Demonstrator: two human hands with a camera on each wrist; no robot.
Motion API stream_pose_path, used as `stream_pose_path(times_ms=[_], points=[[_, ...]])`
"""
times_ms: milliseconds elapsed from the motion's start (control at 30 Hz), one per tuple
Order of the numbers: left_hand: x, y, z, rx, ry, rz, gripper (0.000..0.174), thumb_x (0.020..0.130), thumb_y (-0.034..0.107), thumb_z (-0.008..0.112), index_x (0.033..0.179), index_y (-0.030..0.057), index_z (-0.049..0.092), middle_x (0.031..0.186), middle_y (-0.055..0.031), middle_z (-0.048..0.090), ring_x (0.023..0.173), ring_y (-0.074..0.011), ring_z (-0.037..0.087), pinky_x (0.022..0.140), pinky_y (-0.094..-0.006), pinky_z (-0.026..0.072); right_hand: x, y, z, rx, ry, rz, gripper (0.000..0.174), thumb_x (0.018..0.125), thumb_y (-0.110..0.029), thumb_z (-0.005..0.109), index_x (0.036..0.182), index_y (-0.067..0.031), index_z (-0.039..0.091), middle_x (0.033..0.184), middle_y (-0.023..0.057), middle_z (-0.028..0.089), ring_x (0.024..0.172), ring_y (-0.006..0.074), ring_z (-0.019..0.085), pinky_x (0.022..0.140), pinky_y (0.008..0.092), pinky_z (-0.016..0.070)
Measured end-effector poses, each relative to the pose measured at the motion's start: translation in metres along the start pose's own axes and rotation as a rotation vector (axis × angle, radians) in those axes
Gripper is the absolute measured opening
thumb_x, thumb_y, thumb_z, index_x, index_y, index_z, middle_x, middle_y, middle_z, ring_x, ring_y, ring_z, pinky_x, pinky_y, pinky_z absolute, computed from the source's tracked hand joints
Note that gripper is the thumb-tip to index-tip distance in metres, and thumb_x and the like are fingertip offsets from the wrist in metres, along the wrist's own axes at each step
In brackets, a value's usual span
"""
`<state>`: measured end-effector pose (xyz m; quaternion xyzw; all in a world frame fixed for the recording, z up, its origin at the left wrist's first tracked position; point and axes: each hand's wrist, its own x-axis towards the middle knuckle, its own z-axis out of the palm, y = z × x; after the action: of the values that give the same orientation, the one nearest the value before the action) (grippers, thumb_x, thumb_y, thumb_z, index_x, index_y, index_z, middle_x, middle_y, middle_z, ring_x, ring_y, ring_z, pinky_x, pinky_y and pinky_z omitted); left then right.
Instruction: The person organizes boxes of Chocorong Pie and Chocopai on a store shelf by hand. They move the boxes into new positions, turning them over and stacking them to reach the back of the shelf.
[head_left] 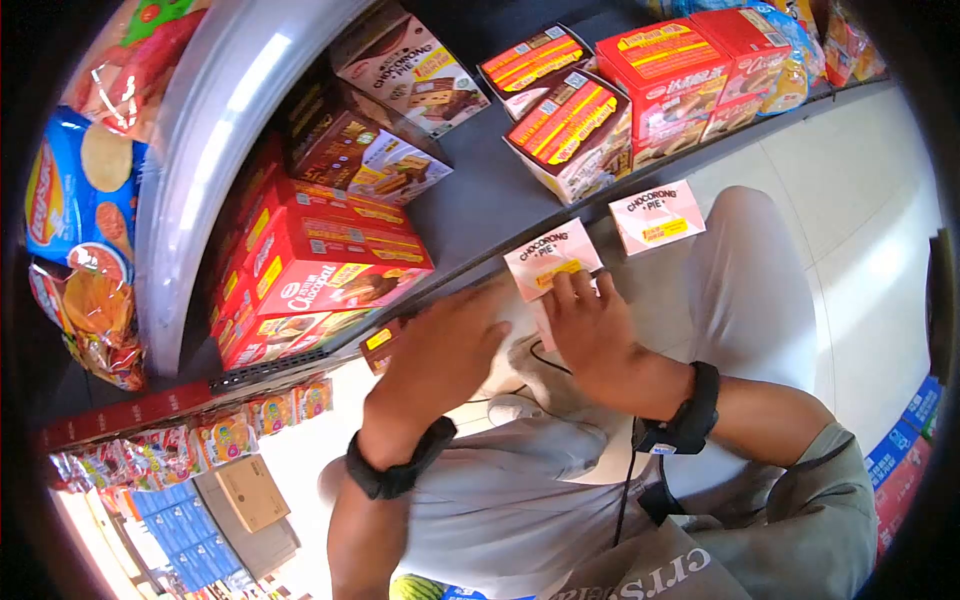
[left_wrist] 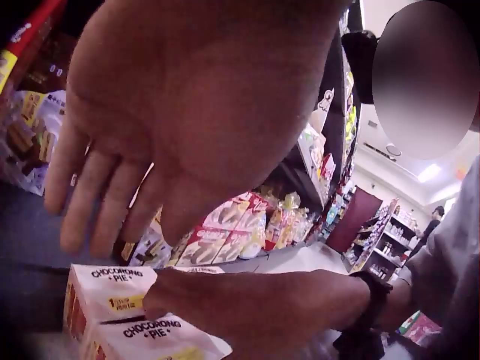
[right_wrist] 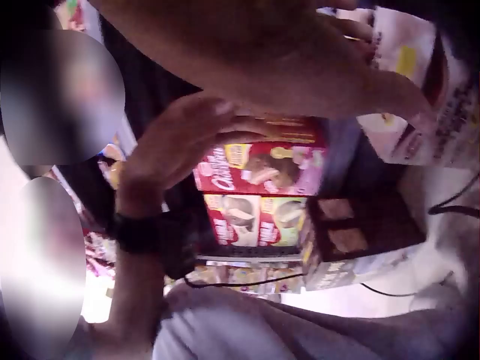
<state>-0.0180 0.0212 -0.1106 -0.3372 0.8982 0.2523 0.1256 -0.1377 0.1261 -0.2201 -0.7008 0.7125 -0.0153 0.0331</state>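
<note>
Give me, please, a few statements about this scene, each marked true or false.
1. The right hand holds a pink Chocorong Pie box. True.
2. The left hand grips a box as well. False: the left hand holds nothing.
3. Red boxes sit on the dark shelf. True.
4. Just one pink box is in view. False: a second pink box is near the first.
5. A black band circles each wrist. True.
6. The person wears black trousers. False: the trousers are light grey.

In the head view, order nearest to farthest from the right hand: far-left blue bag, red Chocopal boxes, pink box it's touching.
1. Pink box, touching the right hand.
2. Chocopal boxes, shelved, left of it.
3. Blue bag, far left.
</note>
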Motion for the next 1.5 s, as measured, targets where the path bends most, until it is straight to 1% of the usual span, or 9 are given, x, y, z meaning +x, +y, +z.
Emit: stream_pose_path(times_ms=[267,400,600,733,867,967,1133,1367,1500], points=[[0.005,-0.013,-0.012,0.076,0.094,-0.049,0.028,0.091,0.014,0.053,0.115,0.0008,0.057,0.108,-0.0237,0.062,0.102,-0.0388,0.058,0.087,-0.0431,0.0459,-0.002,-0.004,0.013,-0.085,-0.209,-0.153,0.038,0.083,-0.022,0.055,0.115,-0.0016,0.057,0.113,0.0114,0.054,0.108,0.0258,0.049,0.092,0.0409,0.0360],[0.005,-0.031,-0.032,-0.016,0.337,-0.089,0.021,0.089,0.007,0.050,0.107,-0.0012,0.059,0.099,-0.0231,0.065,0.094,-0.0388,0.062,0.084,-0.0433,0.0479,-0.006,-0.007,0.013,0.097,0.098,-0.215,0.038,0.073,-0.018,0.062,0.108,-0.0007,0.058,0.106,0.0126,0.055,0.100,0.0237,0.053,0.081,0.0355,0.0443],[-0.002,-0.072,-0.059,-0.183,0.749,-0.165,0.020,0.080,-0.002,0.045,0.083,-0.0024,0.065,0.071,-0.0229,0.065,0.066,-0.0377,0.065,0.063,-0.0427,0.0526,0.011,0.034,-0.168,0.596,-0.033,-0.322,0.055,0.052,-0.014,0.074,0.102,0.0000,0.055,0.102,0.0153,0.054,0.096,0.0316,0.056,0.078,0.0388,0.0488],[-0.012,-0.068,-0.075,-0.768,0.637,-0.370,0.025,0.090,0.011,0.044,0.092,-0.0033,0.064,0.076,-0.0168,0.067,0.064,-0.0249,0.067,0.058,-0.0352,0.0540,0.047,0.058,-0.214,0.700,0.045,-0.297,0.058,0.052,-0.012,0.077,0.106,0.0025,0.061,0.096,0.0125,0.063,0.084,0.0226,0.062,0.079,0.0320,0.0486],[-0.014,-0.062,-0.084,-1.274,0.334,-0.068,0.057,0.098,0.049,0.039,0.110,-0.0038,0.059,0.101,-0.0146,0.067,0.090,-0.0242,0.065,0.083,-0.0356,0.0508,0.088,0.068,-0.208,0.860,-0.133,-0.041,0.062,0.063,-0.013,0.078,0.120,0.0023,0.060,0.099,0.0106,0.065,0.086,0.0143,0.061,0.078,0.0277,0.0488],[-0.006,-0.068,-0.077,-1.201,0.342,-0.005,0.058,0.098,0.049,0.039,0.115,-0.0035,0.058,0.108,-0.0147,0.065,0.098,-0.0237,0.063,0.088,-0.0353,0.0482,0.103,0.064,-0.193,0.818,0.096,-0.066,0.052,0.060,-0.021,0.078,0.104,0.0038,0.067,0.085,0.0149,0.068,0.068,0.0137,0.062,0.063,0.0254,0.0493],[-0.009,-0.068,-0.074,-1.052,0.380,0.070,0.047,0.097,0.039,0.046,0.117,-0.0025,0.057,0.110,-0.0113,0.063,0.103,-0.0216,0.061,0.089,-0.0326,0.0484,0.123,0.067,-0.193,0.864,0.085,-0.097,0.063,0.062,-0.018,0.078,0.116,0.0099,0.059,0.097,0.0161,0.066,0.083,0.0159,0.062,0.074,0.0277,0.0499],[0.005,-0.075,-0.058,-0.052,0.243,-0.057,0.027,0.091,0.019,0.047,0.111,0.0039,0.059,0.100,-0.0123,0.064,0.087,-0.0261,0.064,0.076,-0.0366,0.0533,0.154,0.064,-0.179,0.591,0.261,-0.221,0.068,0.056,-0.025,0.076,0.116,0.0021,0.062,0.101,0.0209,0.066,0.092,0.0278,0.065,0.085,0.0322,0.0477],[-0.016,-0.039,-0.072,-0.280,0.039,-0.277,0.026,0.088,0.013,0.043,0.106,0.0029,0.060,0.094,-0.0165,0.063,0.086,-0.0311,0.063,0.075,-0.0410,0.0510,0.177,0.060,-0.178,0.377,0.296,-0.195,0.071,0.056,-0.030,0.073,0.120,-0.0021,0.060,0.108,0.0251,0.064,0.097,0.0333,0.064,0.089,0.0337,0.0469]])
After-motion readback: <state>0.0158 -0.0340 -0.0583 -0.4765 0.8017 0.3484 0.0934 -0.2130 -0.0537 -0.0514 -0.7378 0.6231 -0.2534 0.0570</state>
